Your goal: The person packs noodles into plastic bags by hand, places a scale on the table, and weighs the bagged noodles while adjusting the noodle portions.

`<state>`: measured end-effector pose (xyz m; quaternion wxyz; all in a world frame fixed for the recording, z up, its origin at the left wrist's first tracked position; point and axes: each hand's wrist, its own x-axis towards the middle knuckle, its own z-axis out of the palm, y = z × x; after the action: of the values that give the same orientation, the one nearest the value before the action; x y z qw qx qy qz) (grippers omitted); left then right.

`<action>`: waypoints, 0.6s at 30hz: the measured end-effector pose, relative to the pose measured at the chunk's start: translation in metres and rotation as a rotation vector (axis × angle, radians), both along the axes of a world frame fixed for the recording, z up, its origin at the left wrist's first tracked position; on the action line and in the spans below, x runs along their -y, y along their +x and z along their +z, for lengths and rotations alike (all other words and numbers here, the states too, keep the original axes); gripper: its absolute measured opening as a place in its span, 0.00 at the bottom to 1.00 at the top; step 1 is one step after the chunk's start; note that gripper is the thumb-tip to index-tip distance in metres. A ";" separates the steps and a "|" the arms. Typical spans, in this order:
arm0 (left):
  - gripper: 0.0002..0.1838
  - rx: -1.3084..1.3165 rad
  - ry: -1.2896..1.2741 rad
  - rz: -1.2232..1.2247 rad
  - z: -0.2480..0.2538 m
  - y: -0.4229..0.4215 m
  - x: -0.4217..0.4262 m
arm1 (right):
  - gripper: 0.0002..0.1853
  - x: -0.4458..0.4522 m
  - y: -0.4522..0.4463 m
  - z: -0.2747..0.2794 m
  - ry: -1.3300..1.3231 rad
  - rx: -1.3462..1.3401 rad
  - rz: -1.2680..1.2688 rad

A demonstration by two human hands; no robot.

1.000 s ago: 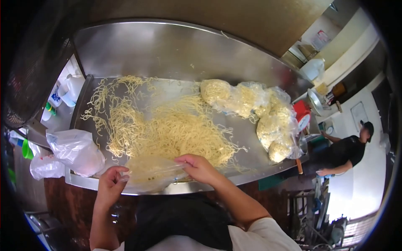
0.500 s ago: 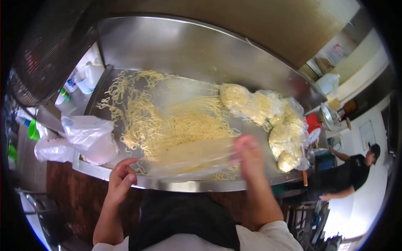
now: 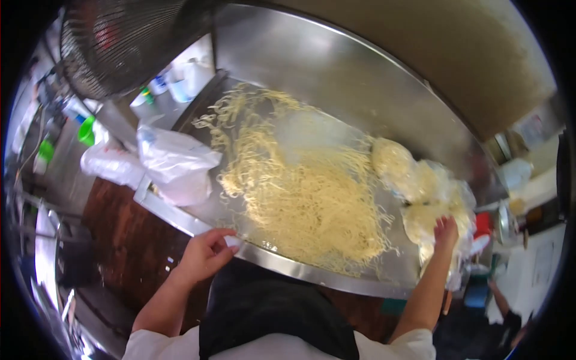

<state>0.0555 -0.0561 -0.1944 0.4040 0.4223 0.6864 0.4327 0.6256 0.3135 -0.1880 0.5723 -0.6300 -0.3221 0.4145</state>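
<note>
The broad noodle heap [image 3: 324,210] lay loose on the metal worktop [image 3: 288,265], and I took my bearings from it. To its right sat a cluster of clear bags [image 3: 393,161] packed with noodles, several portions bunched against one another. So some of the noodles were already bagged, while a good many lay unbagged, thinning to stray strands beyond the heap's left side. The person's right hand [image 3: 445,234] was over the bags, right of the heap; its fingers were blurred, and I couldn't tell whether they gripped any plastic. The left hand [image 3: 210,255] hovered by the near rim, left of the heap, forefinger and thumb apart. Farther left of the heap slumped a white plastic bag [image 3: 174,162]. Well to the heap's right, past the clear bags, I saw a red scale [image 3: 483,224] and a co-worker's arm [image 3: 500,300].
</note>
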 end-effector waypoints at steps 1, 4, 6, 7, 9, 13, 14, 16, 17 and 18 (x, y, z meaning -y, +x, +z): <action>0.17 -0.051 0.092 0.091 -0.001 -0.002 0.004 | 0.23 -0.003 0.001 -0.003 0.010 -0.025 -0.043; 0.11 0.162 0.412 0.607 0.031 0.001 0.009 | 0.25 -0.003 -0.007 -0.021 0.244 0.153 -0.101; 0.16 -0.121 0.528 0.665 0.062 -0.013 0.009 | 0.22 0.013 -0.067 -0.009 0.365 0.288 -0.157; 0.17 -0.229 0.566 0.696 0.071 -0.022 0.008 | 0.21 0.017 -0.092 -0.013 0.389 0.275 -0.121; 0.19 -0.274 0.596 0.745 0.083 -0.041 0.009 | 0.18 0.029 -0.139 -0.020 0.390 0.217 -0.011; 0.30 -0.308 0.656 0.750 0.063 -0.073 -0.004 | 0.17 0.079 -0.263 -0.025 0.556 0.223 0.534; 0.31 -0.285 0.687 0.742 0.049 -0.080 -0.007 | 0.18 0.099 -0.290 -0.009 0.496 0.284 0.721; 0.35 -0.235 0.606 0.762 0.013 -0.097 -0.006 | 0.17 0.129 -0.337 0.016 0.493 0.281 0.936; 0.37 -0.175 0.598 0.755 -0.008 -0.109 -0.005 | 0.19 0.141 -0.360 0.028 0.469 0.306 1.006; 0.39 -0.137 0.532 0.744 -0.024 -0.115 -0.003 | 0.20 0.154 -0.381 0.045 0.526 0.340 1.052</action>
<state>-0.0599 -0.0533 -0.2180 0.0524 0.2641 0.6815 0.6805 0.2447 0.1600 -0.1432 0.3678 -0.2812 -0.7684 0.4418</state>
